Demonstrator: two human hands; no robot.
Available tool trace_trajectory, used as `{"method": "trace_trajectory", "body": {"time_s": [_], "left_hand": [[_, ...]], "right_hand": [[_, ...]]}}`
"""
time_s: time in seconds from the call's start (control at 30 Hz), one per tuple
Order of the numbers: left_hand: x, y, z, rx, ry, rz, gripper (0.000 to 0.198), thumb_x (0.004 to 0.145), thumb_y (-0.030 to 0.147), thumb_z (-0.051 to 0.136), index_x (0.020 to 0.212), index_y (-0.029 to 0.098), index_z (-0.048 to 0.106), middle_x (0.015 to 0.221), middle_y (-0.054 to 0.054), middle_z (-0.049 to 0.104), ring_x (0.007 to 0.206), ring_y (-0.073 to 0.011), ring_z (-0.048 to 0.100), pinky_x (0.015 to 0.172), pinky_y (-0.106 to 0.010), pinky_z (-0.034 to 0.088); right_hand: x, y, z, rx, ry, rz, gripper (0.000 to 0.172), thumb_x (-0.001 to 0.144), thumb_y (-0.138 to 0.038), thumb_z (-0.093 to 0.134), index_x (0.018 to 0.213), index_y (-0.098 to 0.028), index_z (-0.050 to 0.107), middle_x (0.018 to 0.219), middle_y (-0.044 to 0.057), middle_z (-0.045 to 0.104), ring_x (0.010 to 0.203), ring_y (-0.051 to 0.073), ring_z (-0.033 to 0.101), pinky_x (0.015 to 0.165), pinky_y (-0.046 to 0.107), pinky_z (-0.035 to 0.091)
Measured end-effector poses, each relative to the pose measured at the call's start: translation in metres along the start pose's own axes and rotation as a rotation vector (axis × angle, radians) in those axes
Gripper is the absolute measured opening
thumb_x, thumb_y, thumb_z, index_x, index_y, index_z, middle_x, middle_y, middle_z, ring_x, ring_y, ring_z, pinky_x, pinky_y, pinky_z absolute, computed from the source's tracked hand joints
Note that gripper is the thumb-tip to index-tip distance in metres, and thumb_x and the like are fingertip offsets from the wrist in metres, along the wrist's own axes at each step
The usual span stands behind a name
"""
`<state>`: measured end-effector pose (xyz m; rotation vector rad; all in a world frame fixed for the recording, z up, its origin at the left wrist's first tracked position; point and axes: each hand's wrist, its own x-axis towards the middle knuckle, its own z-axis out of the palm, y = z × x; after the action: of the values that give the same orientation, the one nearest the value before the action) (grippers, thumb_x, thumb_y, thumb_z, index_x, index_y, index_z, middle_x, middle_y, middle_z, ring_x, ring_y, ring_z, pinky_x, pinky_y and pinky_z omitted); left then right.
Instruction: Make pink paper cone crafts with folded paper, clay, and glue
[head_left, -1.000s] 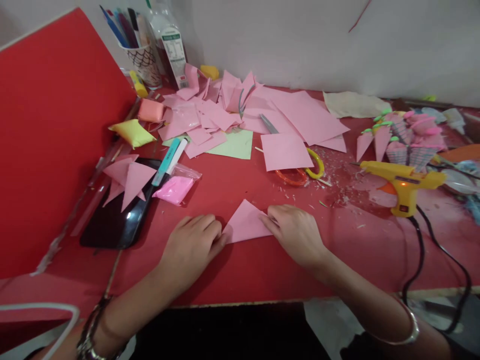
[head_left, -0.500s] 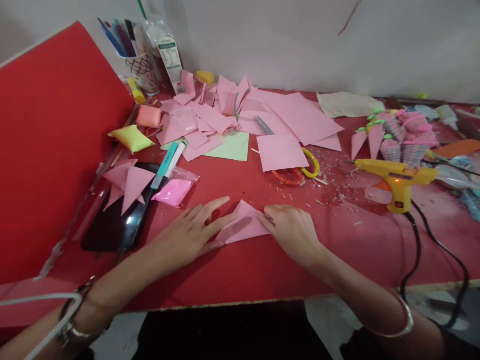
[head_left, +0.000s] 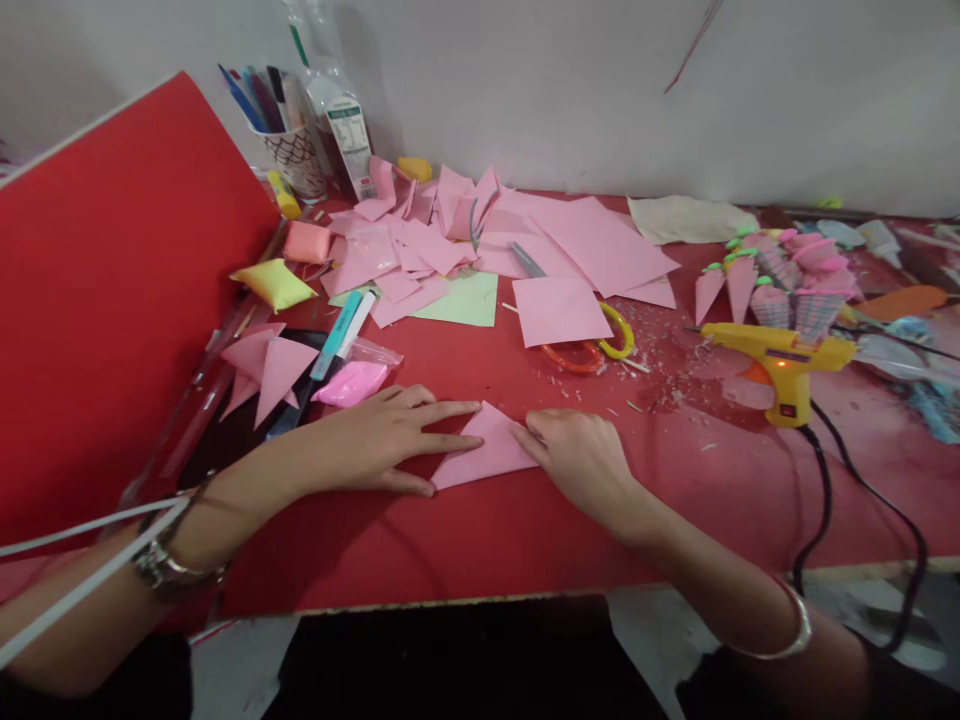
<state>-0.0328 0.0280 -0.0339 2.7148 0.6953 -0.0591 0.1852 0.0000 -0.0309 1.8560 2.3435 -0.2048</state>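
A folded pink paper (head_left: 491, 447), roughly triangular, lies flat on the red table in front of me. My left hand (head_left: 382, 435) stretches over its left side, fingers spread, with the fingertips resting on the paper. At the right corner, the curled fingers of my right hand (head_left: 577, 450) are closed on the paper, hiding that corner. Just beyond lies a square pink sheet (head_left: 562, 310) over scissors with a red and a yellow handle loop (head_left: 617, 332).
A yellow glue gun (head_left: 784, 362), its light glowing, lies at right with a black cord. Behind it stand small decorated paper cones (head_left: 772, 290). Pink paper pieces (head_left: 405, 245) are heaped at the back. At left are folded pink triangles (head_left: 281, 375), markers (head_left: 341, 330) and a red board (head_left: 127, 300).
My left hand has moved slightly right and up, its fingers now lying further onto the folded paper. My right hand stays at the right corner. The view has shifted a little.
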Motion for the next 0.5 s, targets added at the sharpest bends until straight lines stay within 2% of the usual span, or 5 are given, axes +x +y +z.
{"method": "trace_trajectory", "body": {"time_s": [0.1, 0.17, 0.3, 0.4, 0.5], "left_hand": [[0.000, -0.001, -0.001, 0.009, -0.014, -0.022, 0.056, 0.074, 0.042, 0.054, 0.125, 0.040, 0.032, 0.135, -0.001, 0.034, 0.105, -0.0230, 0.041, 0.091, -0.039, 0.029], [0.000, -0.001, 0.001, 0.014, -0.003, -0.039, 0.056, 0.073, 0.043, 0.055, 0.125, 0.040, 0.033, 0.136, -0.001, 0.033, 0.109, -0.0249, 0.040, 0.093, -0.042, 0.028], [0.001, -0.003, 0.004, 0.024, 0.016, -0.042, 0.058, 0.070, 0.043, 0.059, 0.123, 0.037, 0.037, 0.137, -0.003, 0.031, 0.119, -0.0282, 0.031, 0.096, -0.047, 0.022], [0.001, -0.003, 0.005, 0.032, 0.001, -0.049, 0.057, 0.068, 0.042, 0.061, 0.121, 0.035, 0.041, 0.138, -0.003, 0.030, 0.123, -0.0280, 0.026, 0.099, -0.048, 0.018], [0.001, -0.003, 0.004, 0.032, -0.016, -0.068, 0.055, 0.069, 0.042, 0.060, 0.120, 0.034, 0.042, 0.138, -0.003, 0.028, 0.125, -0.0268, 0.024, 0.100, -0.047, 0.017]], "right_hand": [[0.001, 0.001, 0.001, -0.025, 0.030, -0.032, 0.031, 0.083, -0.035, 0.040, 0.062, -0.017, 0.056, 0.057, 0.003, 0.058, 0.048, 0.012, 0.047, 0.043, 0.024, 0.016], [-0.001, 0.000, 0.003, -0.080, 0.135, -0.093, 0.026, 0.082, -0.032, 0.042, 0.068, -0.017, 0.057, 0.059, 0.004, 0.057, 0.052, 0.014, 0.048, 0.045, 0.025, 0.021], [-0.011, -0.006, 0.008, -0.159, 0.418, -0.490, 0.019, 0.083, -0.017, 0.040, 0.090, -0.020, 0.057, 0.075, 0.005, 0.059, 0.070, 0.016, 0.050, 0.060, 0.028, 0.032], [-0.021, -0.015, 0.012, -0.086, 0.366, -0.773, 0.026, 0.085, -0.020, 0.037, 0.105, -0.025, 0.052, 0.088, 0.004, 0.058, 0.078, 0.017, 0.048, 0.069, 0.031, 0.035], [-0.026, -0.023, 0.013, -0.027, 0.267, -0.752, 0.030, 0.086, -0.030, 0.035, 0.112, -0.022, 0.048, 0.093, 0.005, 0.057, 0.082, 0.018, 0.047, 0.072, 0.033, 0.036]]}}
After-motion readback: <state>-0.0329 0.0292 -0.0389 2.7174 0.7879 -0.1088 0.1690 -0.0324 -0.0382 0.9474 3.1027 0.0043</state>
